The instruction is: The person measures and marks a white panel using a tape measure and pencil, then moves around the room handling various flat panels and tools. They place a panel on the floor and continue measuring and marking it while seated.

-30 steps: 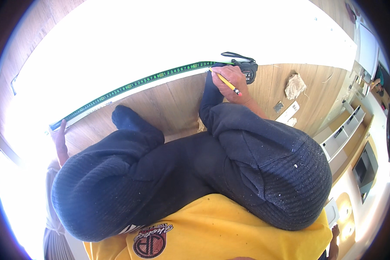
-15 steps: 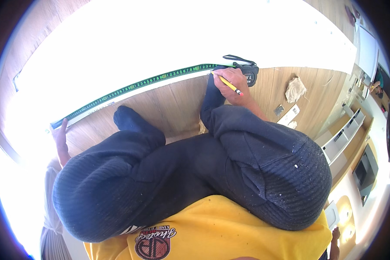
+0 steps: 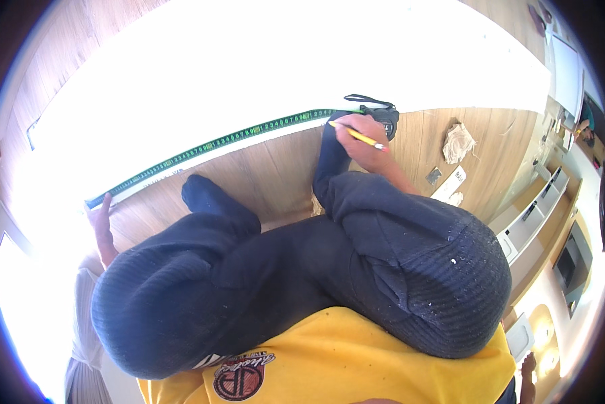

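Observation:
A green tape measure blade stretches along the near edge of a large white board. At its far left end my left hand grips the blade's tip against the board's edge, the thumb on top. My right hand is closed around a yellow pencil, whose tip points left toward the board's edge. Just beside this hand sits the black tape measure case, with a dark wrist strap looped on the board. Part of the case is hidden behind my fingers.
Both my legs, in dark trousers, are bent on the wood floor, with my feet close to the board. A crumpled beige cloth or paper lies at right, near a white label strip. White shelving stands farther right.
The view has shifted slightly. My right hand has come a little nearer to me, and the pencil lies flatter. My left hand stays on the blade's end.

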The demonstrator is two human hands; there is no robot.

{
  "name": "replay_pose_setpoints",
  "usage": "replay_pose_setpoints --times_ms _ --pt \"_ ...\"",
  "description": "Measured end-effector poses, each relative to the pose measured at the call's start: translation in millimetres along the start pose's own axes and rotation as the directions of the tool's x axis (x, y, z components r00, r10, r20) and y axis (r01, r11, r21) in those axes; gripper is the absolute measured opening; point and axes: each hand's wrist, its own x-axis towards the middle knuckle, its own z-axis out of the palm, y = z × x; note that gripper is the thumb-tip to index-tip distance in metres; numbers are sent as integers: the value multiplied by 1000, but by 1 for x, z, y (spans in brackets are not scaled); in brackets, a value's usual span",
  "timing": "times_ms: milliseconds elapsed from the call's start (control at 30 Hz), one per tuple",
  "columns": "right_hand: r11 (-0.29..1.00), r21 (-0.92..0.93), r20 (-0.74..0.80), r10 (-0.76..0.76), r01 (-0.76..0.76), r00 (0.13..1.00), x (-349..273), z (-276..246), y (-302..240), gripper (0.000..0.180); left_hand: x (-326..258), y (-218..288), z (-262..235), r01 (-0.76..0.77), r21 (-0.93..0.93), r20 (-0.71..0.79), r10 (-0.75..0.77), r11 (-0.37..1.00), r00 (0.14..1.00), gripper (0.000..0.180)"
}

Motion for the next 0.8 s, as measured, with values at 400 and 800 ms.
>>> replay_pose_setpoints --times_ms 400,800 --pt "830 -521 -211 -350 198 912 -19 -37 31 46 21 -14 9 -201 50 -43 203 978 978 80" --pt "839 -399 131 -347 370 929 58 -92 -63 28 11 28 -5 -258 -19 -96 255 966 962 57"
